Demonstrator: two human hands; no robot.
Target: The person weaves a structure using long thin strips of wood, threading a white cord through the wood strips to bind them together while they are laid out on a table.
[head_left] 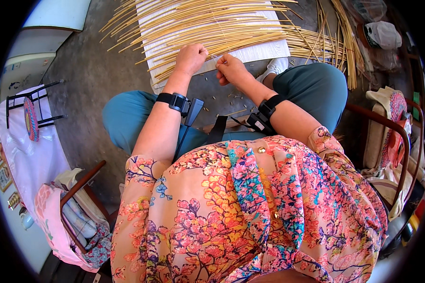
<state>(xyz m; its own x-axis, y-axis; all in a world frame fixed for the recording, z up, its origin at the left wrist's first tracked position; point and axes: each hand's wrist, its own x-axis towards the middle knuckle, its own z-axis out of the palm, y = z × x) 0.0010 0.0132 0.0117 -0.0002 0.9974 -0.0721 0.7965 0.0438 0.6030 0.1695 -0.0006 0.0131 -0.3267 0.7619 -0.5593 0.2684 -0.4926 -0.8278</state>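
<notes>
two hands, both drawn in at the near edge of a row of sticks (255,40). row lies crosswise on a white sheet (265,53), on the floor (99,61). left hand (192,57): fingers curled in, over the near sticks. right hand (231,69): thumb and fingertips pressed together, just beside it. whether either pinches anything, cannot tell; too small. a thin thread (219,21) seems to cross the row. risks, my judgement: uneven pull on the thread might skew the row or leave it slack. left ends fan apart, so a knock could roll some out of line. white shoe (275,67) near the sheet's edge; a shifted foot could drag it.
</notes>
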